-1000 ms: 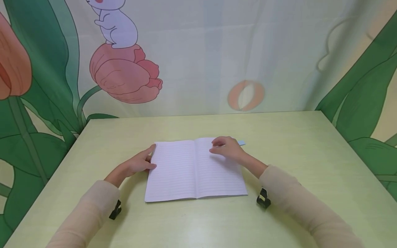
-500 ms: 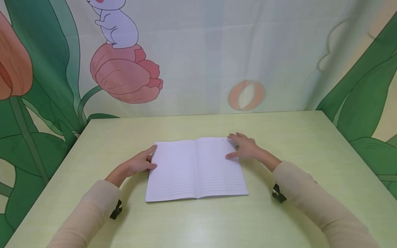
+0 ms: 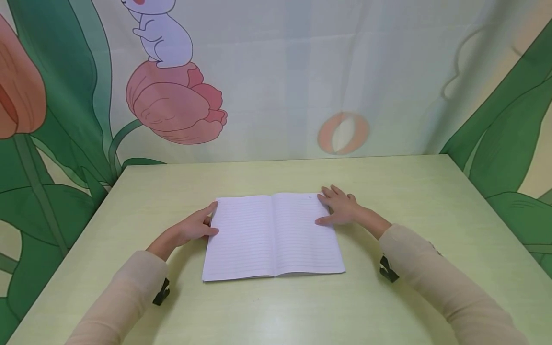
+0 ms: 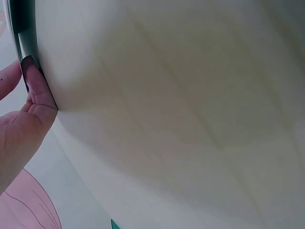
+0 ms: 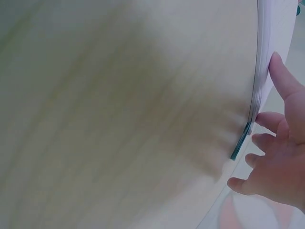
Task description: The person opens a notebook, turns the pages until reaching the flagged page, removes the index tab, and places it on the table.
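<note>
An unfolded notebook with lined pages lies on the table. At its left edge my left hand grips it, the thumb on the page; in the left wrist view fingers reach under the cover. My right hand rests at the upper right edge with fingers spread, its thumb on the right page. In the right wrist view the thumb of that hand lies against the page beside the stacked sheets, and a narrow teal strip sticks out from them near the fingertips. The head view hides this strip behind the hand.
The pale wooden table runs back to a printed curtain with a rabbit and flowers. Dark wrist devices hang below both sleeves.
My right hand has moved right from above the right page to its outer edge, and its bunched fingers have spread. My left hand and the notebook stay put.
</note>
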The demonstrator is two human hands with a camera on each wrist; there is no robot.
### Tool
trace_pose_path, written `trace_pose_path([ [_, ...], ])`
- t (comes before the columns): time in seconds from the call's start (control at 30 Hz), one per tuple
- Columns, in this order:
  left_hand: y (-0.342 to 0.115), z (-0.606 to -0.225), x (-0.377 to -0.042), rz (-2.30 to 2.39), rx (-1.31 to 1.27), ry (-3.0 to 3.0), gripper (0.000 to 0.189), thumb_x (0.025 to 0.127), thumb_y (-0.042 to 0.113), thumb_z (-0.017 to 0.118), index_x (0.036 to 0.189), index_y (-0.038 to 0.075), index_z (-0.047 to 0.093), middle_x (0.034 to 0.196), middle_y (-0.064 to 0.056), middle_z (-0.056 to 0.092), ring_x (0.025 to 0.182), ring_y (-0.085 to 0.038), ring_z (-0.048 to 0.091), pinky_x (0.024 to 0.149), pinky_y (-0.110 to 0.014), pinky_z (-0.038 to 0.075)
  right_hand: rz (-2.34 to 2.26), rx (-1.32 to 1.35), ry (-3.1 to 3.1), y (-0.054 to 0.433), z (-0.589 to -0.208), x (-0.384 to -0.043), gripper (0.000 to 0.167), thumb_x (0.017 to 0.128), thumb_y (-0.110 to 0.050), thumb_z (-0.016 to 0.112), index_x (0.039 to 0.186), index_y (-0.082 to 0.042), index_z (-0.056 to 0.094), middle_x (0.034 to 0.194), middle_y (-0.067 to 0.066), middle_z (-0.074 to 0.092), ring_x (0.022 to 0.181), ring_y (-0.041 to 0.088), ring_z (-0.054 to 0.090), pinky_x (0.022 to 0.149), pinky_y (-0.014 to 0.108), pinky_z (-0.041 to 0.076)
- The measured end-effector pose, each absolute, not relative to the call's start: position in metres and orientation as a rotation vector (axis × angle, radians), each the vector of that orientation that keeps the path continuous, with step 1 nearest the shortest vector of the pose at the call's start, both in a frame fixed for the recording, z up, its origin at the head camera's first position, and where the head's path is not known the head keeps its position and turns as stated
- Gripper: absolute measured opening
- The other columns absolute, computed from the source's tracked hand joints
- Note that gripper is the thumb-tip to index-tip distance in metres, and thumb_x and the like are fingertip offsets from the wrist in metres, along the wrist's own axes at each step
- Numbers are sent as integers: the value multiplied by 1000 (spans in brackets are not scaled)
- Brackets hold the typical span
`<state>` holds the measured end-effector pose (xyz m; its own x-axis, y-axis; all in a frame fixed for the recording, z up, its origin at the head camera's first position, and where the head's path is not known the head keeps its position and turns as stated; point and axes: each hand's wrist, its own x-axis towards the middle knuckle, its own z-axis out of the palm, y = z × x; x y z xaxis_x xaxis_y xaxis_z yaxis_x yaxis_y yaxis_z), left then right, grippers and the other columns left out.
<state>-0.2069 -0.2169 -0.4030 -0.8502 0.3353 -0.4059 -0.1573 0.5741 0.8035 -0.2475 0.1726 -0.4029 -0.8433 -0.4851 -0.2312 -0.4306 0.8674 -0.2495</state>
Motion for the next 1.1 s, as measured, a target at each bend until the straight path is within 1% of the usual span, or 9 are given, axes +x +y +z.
trace_pose_path([
  [0.23, -215, -403, -207, 1217, 137, 2294, 80, 89, 0, 53, 145, 5, -4, 117, -25, 48, 86, -22, 53, 76, -30, 42, -299, -716, 2749, 173, -398, -244, 76, 84, -46, 58, 141, -3, 32, 148, 21, 13, 135, 39, 4, 96, 64, 15],
  [0.43, -215, -403, -207, 1194, 132, 2305, 80, 89, 2, 54, 146, 6, -3, 116, -24, 48, 87, -22, 52, 76, -31, 41, -521, -763, 2793, 173, -400, -244, 65, 81, -34, 66, 130, 3, 46, 140, 24, 30, 131, 42, 15, 95, 62, 20],
  [0.6, -215, -403, -207, 1203, 135, 2299, 80, 89, 1, 53, 146, 5, -4, 119, -25, 47, 87, -22, 53, 77, -31, 42, -858, -697, 2791, 173, -398, -244, 48, 75, -23, 72, 112, 5, 57, 120, 23, 53, 118, 40, 40, 95, 51, 31],
  [0.7, -215, -403, -207, 1210, 137, 2296, 80, 89, 0, 53, 145, 5, -4, 119, -26, 47, 88, -22, 53, 77, -31, 42, -1033, -543, 2737, 171, -394, -242, 33, 75, -21, 72, 96, 3, 61, 101, 17, 62, 97, 32, 53, 83, 41, 41],
  [0.8, -215, -402, -207, 1212, 134, 2297, 80, 89, 0, 53, 145, 5, -3, 117, -25, 48, 87, -22, 53, 77, -31, 42, -1203, -394, 2637, 168, -388, -241, 19, 79, -18, 68, 82, 0, 62, 80, 7, 61, 78, 23, 51, 68, 33, 40],
  [0.87, -215, -402, -206, 1210, 135, 2299, 80, 89, 0, 53, 145, 5, -3, 114, -24, 49, 86, -21, 53, 76, -31, 42, -1302, -326, 2556, 167, -385, -240, 15, 81, -15, 65, 76, -1, 63, 70, 2, 57, 71, 19, 47, 66, 31, 39],
  [0.9, -215, -402, -206, 1209, 135, 2300, 80, 89, 0, 53, 145, 5, -3, 113, -23, 50, 86, -21, 53, 76, -30, 42, -1342, -298, 2516, 167, -384, -240, 18, 82, -14, 63, 72, 0, 59, 65, 0, 53, 68, 17, 45, 66, 31, 40],
  [1.0, -216, -403, -206, 1212, 137, 2298, 80, 89, -1, 52, 145, 5, -4, 106, -21, 53, 83, -20, 54, 74, -29, 42, -1426, -225, 2398, 164, -380, -239, 17, 85, -14, 59, 76, 0, 59, 67, -2, 53, 68, 13, 48, 70, 31, 43],
  [1.1, -217, -403, -207, 1221, 163, 2291, 80, 89, -2, 52, 145, 4, -5, 101, -19, 54, 79, -19, 53, 72, -29, 42, -1476, -152, 2314, 160, -377, -239, 20, 87, -15, 57, 91, 4, 61, 76, 1, 59, 71, 12, 54, 73, 31, 46],
])
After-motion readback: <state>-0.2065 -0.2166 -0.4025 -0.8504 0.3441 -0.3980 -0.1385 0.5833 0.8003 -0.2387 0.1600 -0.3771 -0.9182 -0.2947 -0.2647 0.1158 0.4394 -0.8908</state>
